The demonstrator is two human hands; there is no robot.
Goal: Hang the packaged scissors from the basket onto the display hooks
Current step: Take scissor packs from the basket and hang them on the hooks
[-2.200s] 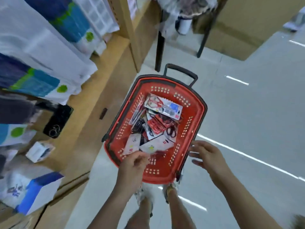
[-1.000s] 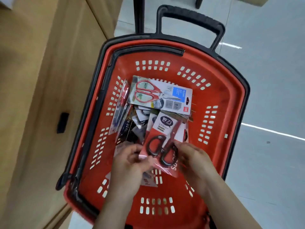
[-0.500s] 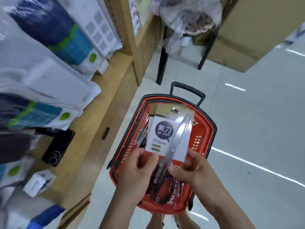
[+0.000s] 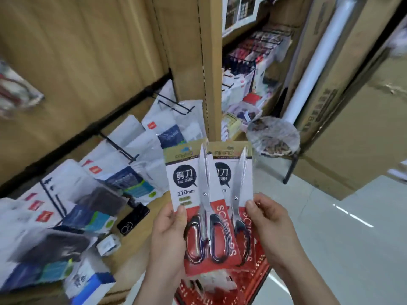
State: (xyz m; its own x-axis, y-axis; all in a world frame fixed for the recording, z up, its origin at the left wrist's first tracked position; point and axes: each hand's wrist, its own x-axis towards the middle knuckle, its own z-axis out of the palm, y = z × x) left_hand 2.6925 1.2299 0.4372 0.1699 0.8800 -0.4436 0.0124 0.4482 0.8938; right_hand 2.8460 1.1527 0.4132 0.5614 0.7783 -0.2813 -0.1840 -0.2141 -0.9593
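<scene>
Two scissor packs held up in front of the shelving, fanned side by side & overlapping: left hand [image 4: 169, 234] pinches the front pack [image 4: 189, 194] at its lower left edge, thumb on the card face; right hand [image 4: 269, 225] pinches the rear pack [image 4: 240, 172] at its right edge, thumb on front. Both hands closed on the cards, not spread. Red basket [image 4: 257, 280] sits below/behind the packs, w/ more packs inside, mostly hidden.

Risks, as I judge them:
- Packs overlap, so pushing one onto a hook [image 4: 176, 105] could drag the other along or knock it loose, since each is held only by an edge pinch
- Can't make out a hang hole in the gold header strip (blurred), so missing the hook tip w/ the slot seems likely if rushed; card could crease or tear there
- Nearest bare hooks are low on the left, over white bagged goods [image 4: 136, 155], so reaching in could shove those about
- Weight sits low in the handles, so the packs may swing & slip

Look of the packs: white card, gold top band, black speech bubble, "210mm", red lower part w/ "SCISSORS"; steel blades point up, dark-rimmed handles w/ red inside, under clear blister
</scene>
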